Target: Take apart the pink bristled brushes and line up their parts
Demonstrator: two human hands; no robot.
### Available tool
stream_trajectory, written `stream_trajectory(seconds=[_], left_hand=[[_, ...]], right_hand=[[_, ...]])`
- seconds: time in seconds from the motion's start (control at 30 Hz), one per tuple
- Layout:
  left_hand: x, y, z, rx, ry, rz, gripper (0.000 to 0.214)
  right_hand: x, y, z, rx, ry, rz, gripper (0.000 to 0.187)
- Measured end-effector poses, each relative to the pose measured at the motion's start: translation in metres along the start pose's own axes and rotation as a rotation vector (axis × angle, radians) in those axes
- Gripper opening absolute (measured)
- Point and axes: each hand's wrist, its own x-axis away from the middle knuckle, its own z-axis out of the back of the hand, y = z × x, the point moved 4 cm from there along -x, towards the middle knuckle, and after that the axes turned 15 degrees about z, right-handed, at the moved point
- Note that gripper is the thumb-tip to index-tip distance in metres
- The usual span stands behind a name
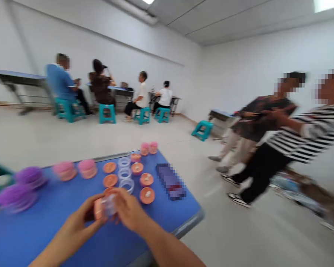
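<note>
White all around: facing plain walls [239, 55] above a pale floor [195, 178]. Seeing two people at the right, one in a striped top [311, 133], one in a dark patterned top [263, 115], and four seated people [59, 81] across the room on teal stools [107, 113]. Looking down on a blue worktop [44, 211]. Holding the left hand [90, 215] and right hand [129, 207] close together over its near half. Spotting a dark purple oblong [171, 181], too pixelated to name, near the right edge; two purple-topped tubs [30, 176] at the left; four pink-topped tubs [87, 168] towards the far edge. Noting orange cups [147, 195] with whitish centres, orange discs [110, 180] and clear rings [125, 178] in rows between. Gripping an orange piece [98, 209] in the left hand, above the worktop, and closing the right hand's fingers round a clear piece [109, 205] right beside it, both blurred.
</note>
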Motion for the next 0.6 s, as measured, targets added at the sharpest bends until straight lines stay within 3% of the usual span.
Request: stream_trajectory(seconds=[0.1,0.23,0.6], left_hand=[[0.013,0.014,0.0,0.081,-0.074,0.013,0.048],[0.015,0.025,-0.002,0.097,-0.056,0.015,0.048],[0.013,0.017,-0.004,0.122,-0.014,-0.001,0.051]], right_hand=[[0.0,0.005,0.001,-0.058,-0.017,-0.064,0.055],[0.001,0.009,0.002,-0.047,-0.046,-0.113,0.055],[0.005,0.009,0.0,-0.039,-0.126,-0.168,0.05]])
